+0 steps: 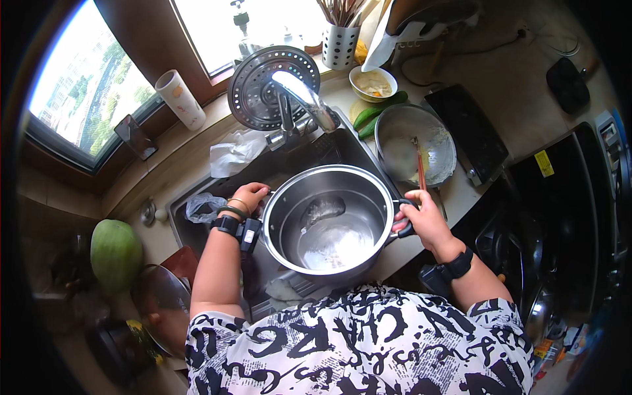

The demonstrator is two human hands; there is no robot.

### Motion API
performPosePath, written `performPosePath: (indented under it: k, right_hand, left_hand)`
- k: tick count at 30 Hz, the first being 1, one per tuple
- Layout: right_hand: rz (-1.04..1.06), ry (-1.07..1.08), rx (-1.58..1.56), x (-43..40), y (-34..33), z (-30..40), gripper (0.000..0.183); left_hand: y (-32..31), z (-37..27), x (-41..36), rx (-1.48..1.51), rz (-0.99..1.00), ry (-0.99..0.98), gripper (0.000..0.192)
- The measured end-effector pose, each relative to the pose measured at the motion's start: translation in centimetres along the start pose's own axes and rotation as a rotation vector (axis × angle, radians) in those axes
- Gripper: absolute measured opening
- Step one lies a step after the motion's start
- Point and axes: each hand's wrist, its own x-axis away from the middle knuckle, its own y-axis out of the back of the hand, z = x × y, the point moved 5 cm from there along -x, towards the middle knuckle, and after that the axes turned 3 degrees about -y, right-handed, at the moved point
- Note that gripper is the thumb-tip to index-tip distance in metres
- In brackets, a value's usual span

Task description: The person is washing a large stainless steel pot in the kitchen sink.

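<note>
A large stainless steel pot (328, 219) with clear liquid in it is held over the near side of the sink (185, 217). My left hand (249, 197) grips its left handle, which my fingers mostly hide. Around the black right handle (407, 217) my right hand (427, 219) is closed. Beyond the pot stands a chrome faucet (308, 101), with a perforated metal disc (274, 86) behind it. Just past my right hand, a metal bowl (434, 133) holds pale batter and reddish chopsticks (421, 170).
Green cucumbers (368, 116) and a small bowl of food (373, 85) lie behind the metal bowl. A black appliance (466, 131) and cooktop (553, 182) are to the right. At left are a green melon-like fruit (116, 254), a glass lid (160, 306) and a paper roll (180, 98).
</note>
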Motion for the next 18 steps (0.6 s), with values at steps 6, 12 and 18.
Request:
performPosePath:
  k: [6,12,18]
  right_hand:
    - [0.092,0.007,-0.018,-0.4,-3.6,5.4,0.034]
    - [0.003,0.088,0.096,-1.6,-1.4,7.6,0.041]
    - [0.139,0.127,0.109,-1.6,-5.0,7.0,0.044]
  left_hand:
    - [2.3,4.0,3.7,-0.01,0.146,0.26,0.022]
    - [-2.7,2.9,5.2,0.156,0.022,0.233,0.024]
    - [1.2,5.6,7.6,0.185,-0.046,0.251,0.025]
